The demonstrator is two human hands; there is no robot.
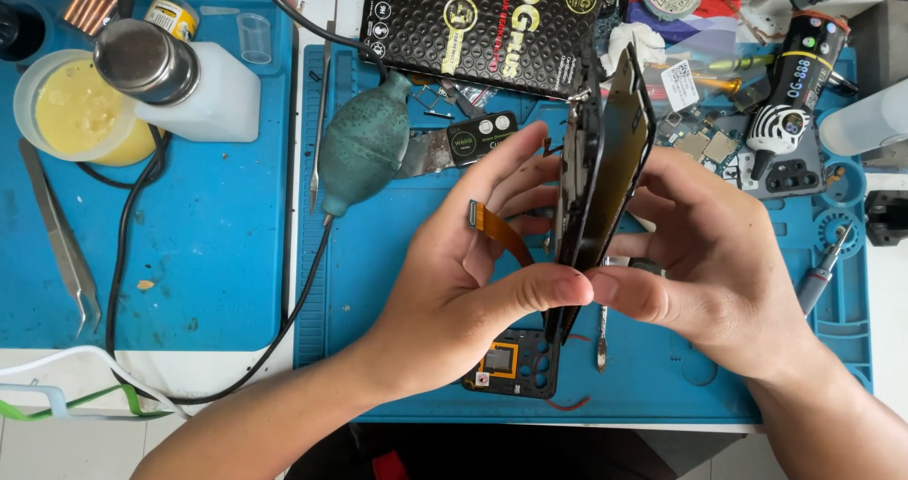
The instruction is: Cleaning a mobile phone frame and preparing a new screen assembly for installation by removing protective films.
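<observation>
Black slim phone frame with its dark glass screen panel (603,149) stands on edge between our two hands above the blue silicone work mat (397,253) on the tabletop. Our left hand (473,272) pinches its lower edge, thumb pressed to the near side, fingers spread behind it. Our right hand (705,253) closes its grip on the other face, thumb tip meeting the left thumb. An orange flat flex cable (499,232) hangs from the frame across our left fingers. A green rubber dust blower (364,144) lies well apart on the mat.
</observation>
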